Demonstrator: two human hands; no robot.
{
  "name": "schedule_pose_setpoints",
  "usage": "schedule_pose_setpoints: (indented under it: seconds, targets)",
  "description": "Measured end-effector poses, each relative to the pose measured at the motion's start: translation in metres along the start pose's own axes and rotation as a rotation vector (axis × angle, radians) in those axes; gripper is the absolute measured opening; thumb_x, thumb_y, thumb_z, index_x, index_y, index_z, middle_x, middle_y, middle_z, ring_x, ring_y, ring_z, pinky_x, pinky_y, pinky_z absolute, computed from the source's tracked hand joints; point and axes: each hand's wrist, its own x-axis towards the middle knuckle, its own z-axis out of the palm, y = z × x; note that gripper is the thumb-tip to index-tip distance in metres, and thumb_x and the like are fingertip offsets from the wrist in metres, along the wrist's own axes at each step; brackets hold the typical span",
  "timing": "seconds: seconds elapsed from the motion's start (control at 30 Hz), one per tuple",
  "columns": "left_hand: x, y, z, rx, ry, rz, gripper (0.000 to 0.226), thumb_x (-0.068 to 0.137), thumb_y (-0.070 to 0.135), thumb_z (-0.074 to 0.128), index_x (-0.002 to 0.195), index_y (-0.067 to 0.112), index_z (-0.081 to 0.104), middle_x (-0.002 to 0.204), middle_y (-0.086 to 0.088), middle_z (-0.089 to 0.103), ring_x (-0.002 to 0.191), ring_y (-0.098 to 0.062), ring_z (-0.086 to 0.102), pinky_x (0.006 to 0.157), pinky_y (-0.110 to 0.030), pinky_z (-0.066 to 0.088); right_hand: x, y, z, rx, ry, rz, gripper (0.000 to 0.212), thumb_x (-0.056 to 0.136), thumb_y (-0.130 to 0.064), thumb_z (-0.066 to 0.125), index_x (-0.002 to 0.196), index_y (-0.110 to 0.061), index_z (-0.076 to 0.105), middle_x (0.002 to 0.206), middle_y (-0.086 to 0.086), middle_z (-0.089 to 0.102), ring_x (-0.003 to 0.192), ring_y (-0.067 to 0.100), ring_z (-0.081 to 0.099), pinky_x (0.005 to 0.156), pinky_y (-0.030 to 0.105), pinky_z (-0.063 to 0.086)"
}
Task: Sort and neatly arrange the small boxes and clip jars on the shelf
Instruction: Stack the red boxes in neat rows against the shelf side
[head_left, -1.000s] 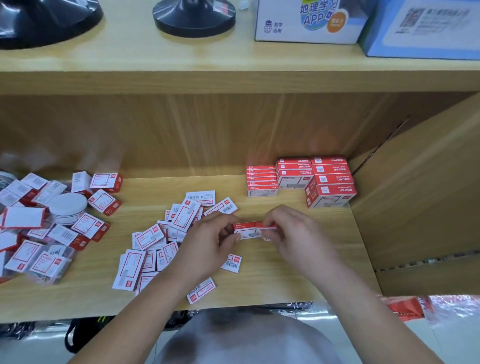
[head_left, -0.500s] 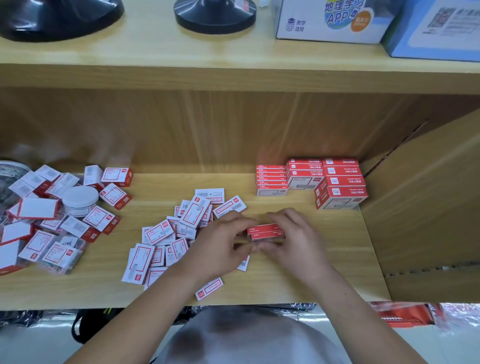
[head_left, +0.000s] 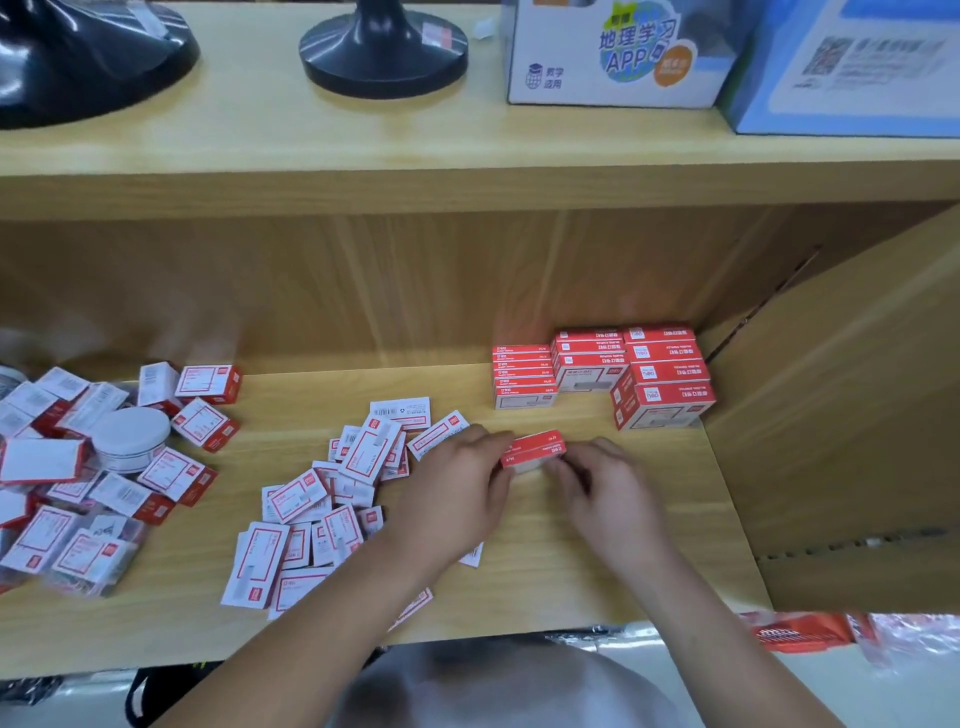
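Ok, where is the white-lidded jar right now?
In the head view the white-lidded jar stands at the left end of the lower shelf, amid the loose red-and-white boxes scattered there.

Bright even light, soft focus, wide-angle bowing at edges.

Single head-worn wide-angle view, looking forward and down. It faces squarely into the bay of a light wooden shelf (head_left: 675, 467) at close range.

Probably a shop: stocked shelf (head_left: 597, 545).
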Motion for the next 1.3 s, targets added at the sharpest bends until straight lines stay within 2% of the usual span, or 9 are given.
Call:
schedule_pose_setpoints:
  seconds: [0.13,0.33,0.43,0.53,0.7,1.0,1.17,1.23,1.3]
  targets:
    - [0.034,-0.001,-0.001,0.042,0.030,-0.037,0.032,0.090,0.015,0.062,0.121,0.018,0.068,0.095,-0.004,0.063,0.088,-0.031,0.063,0.069,-0.041,0.052,0.027,0.000,-0.001,-0.056,0.031,-0.011,0.016,0.095,-0.035,0.063,0.095,-0.022,0.072,0.083,-0.009,0.050,0.077,0.019,0.058,0.063,0.038,0.052]
    - [0.045,-0.004,0.002,-0.032,0.111,-0.186,0.020,0.084,0.023,0.069,0.102,0.024,0.060,0.088,0.006,0.070,0.084,-0.023,0.067,0.069,-0.041,0.054,0.044,0.003,0.004,-0.095,0.078,0.018,0.017,0.095,-0.033,0.064,0.088,-0.018,0.067,0.086,-0.004,0.051,0.078,0.026,0.060,0.061,0.037,0.050]
    - [0.042,-0.016,0.004,0.143,0.153,-0.139,0.019,0.082,0.040,0.064,0.092,0.024,0.066,0.084,0.001,0.064,0.082,-0.026,0.062,0.068,-0.040,0.053,0.040,0.001,0.005,-0.102,0.072,-0.004,0.018,0.096,-0.036,0.060,0.103,-0.023,0.069,0.089,-0.007,0.050,0.085,0.025,0.062,0.063,0.037,0.051]
    - [0.038,-0.023,0.010,0.358,0.091,-0.092,0.035,0.085,0.052,0.051,0.086,0.024,0.072,0.083,-0.001,0.062,0.082,-0.029,0.059,0.070,-0.039,0.051,0.038,-0.005,0.005,-0.142,0.037,-0.018,0.024,0.098,-0.042,0.055,0.118,-0.033,0.065,0.094,-0.009,0.053,0.095,0.022,0.062,0.067,0.036,0.051]
    - [0.041,-0.027,0.014,0.398,0.127,-0.043,0.041,0.089,0.048,0.044,0.084,0.020,0.073,0.083,-0.001,0.063,0.079,-0.031,0.059,0.068,-0.039,0.048,0.042,-0.008,0.003,-0.209,-0.013,0.029,0.027,0.099,-0.049,0.050,0.120,-0.036,0.061,0.103,-0.009,0.057,0.101,0.020,0.062,0.066,0.031,0.041]
    - [0.039,-0.026,0.020,0.478,0.139,-0.027,0.041,0.091,0.047,0.047,0.079,0.018,0.074,0.080,-0.003,0.059,0.080,-0.031,0.056,0.069,-0.038,0.043,0.035,-0.010,0.008,-0.257,0.045,0.003,0.036,0.101,-0.044,0.049,0.134,-0.033,0.060,0.099,0.000,0.059,0.096,0.026,0.063,0.065,0.034,0.047]
    - [0.027,-0.023,0.002,0.355,0.163,-0.023,0.030,0.088,0.045,0.058,0.099,0.023,0.073,0.092,0.000,0.057,0.089,-0.028,0.054,0.075,-0.039,0.045,0.032,-0.011,0.007,-0.236,0.026,0.004,0.032,0.098,-0.041,0.054,0.126,-0.028,0.063,0.093,-0.001,0.056,0.094,0.026,0.062,0.067,0.034,0.047]
    - [0.009,-0.029,-0.018,0.314,0.241,-0.056,0.028,0.087,0.040,0.061,0.104,0.022,0.074,0.095,0.000,0.059,0.088,-0.028,0.055,0.074,-0.040,0.047,0.029,-0.003,0.004,-0.136,0.048,0.022,0.028,0.093,-0.039,0.061,0.115,-0.023,0.067,0.085,-0.002,0.054,0.087,0.026,0.061,0.068,0.035,0.050]
    - [-0.017,-0.044,-0.041,0.390,0.313,-0.174,0.029,0.084,0.043,0.064,0.097,0.019,0.075,0.096,-0.001,0.060,0.087,-0.030,0.055,0.072,-0.041,0.046,0.024,0.004,0.004,0.039,0.095,0.061,0.025,0.090,-0.040,0.061,0.106,-0.023,0.071,0.080,-0.003,0.059,0.080,0.020,0.059,0.076,0.038,0.052]
